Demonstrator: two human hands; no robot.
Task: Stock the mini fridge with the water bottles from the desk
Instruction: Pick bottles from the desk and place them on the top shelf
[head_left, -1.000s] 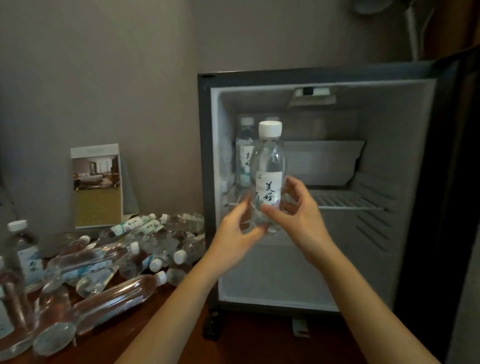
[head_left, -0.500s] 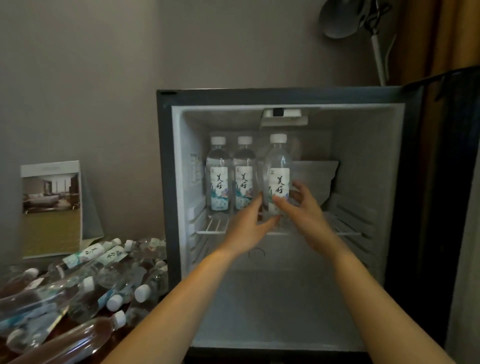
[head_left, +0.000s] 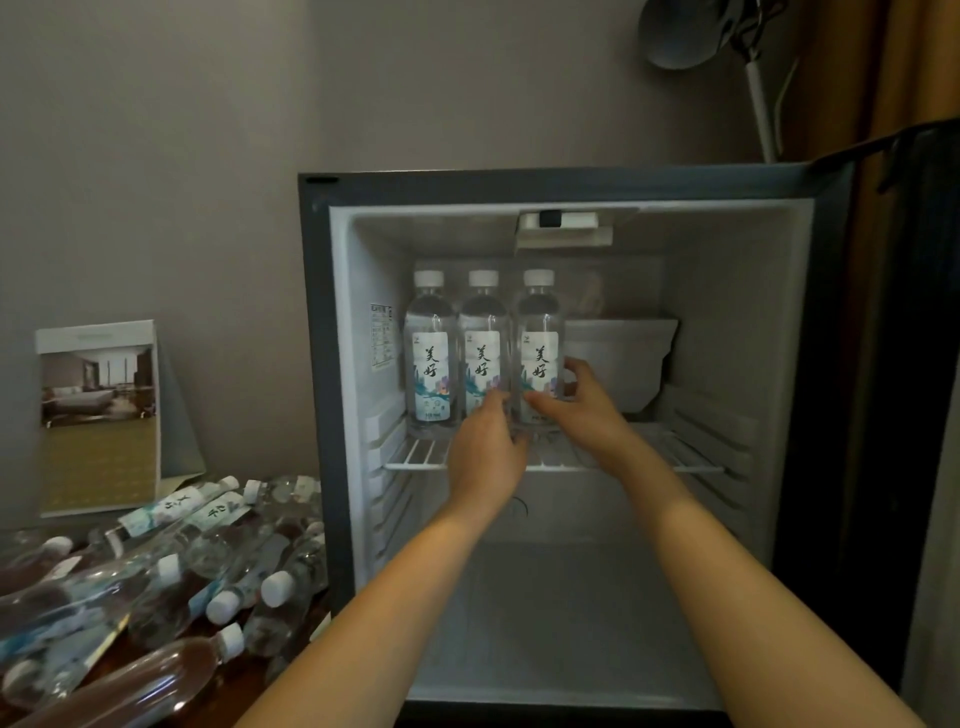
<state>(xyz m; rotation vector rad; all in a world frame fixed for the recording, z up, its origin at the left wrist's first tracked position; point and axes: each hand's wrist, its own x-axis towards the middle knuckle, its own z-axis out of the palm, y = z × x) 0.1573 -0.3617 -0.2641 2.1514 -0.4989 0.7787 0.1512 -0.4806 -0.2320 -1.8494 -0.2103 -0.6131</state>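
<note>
Stocked: we count three bottles upright on the fridge shelf (head_left: 623, 465).
In hand: left hand (head_left: 485, 452) and right hand (head_left: 582, 410) both gripping the third bottle (head_left: 539, 332).
Left: a heap of bottles (head_left: 171, 577) on our counter (head_left: 208, 691).

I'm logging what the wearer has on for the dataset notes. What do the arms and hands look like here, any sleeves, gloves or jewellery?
Both forearms are bare as far as the frame shows: no sleeves. The left hand and right hand wear no gloves; no watch, bracelet or ring is visible.

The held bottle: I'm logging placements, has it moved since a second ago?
Yes. The bottle went from outside the fridge onto the shelf, beside two others.
</note>
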